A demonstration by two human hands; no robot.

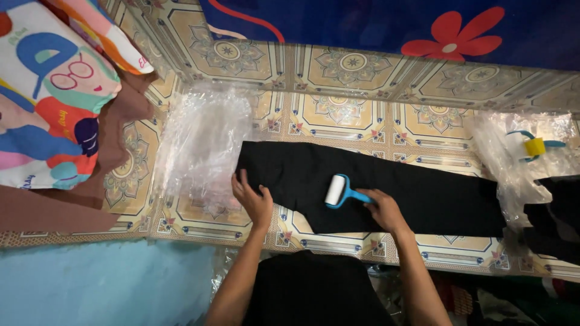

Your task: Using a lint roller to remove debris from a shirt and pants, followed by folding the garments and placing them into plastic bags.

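While my left hand (254, 202) lies flat and open on the black cloth (374, 190) mid-frame, my right hand (383, 210) grips the blue lint roller (340, 191)

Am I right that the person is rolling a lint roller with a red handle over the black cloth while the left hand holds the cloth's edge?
Not quite: the lint roller has a blue handle, not red, as the head view shows. The rest holds: the right hand rolls it over the black cloth while the left hand holds the cloth's edge.
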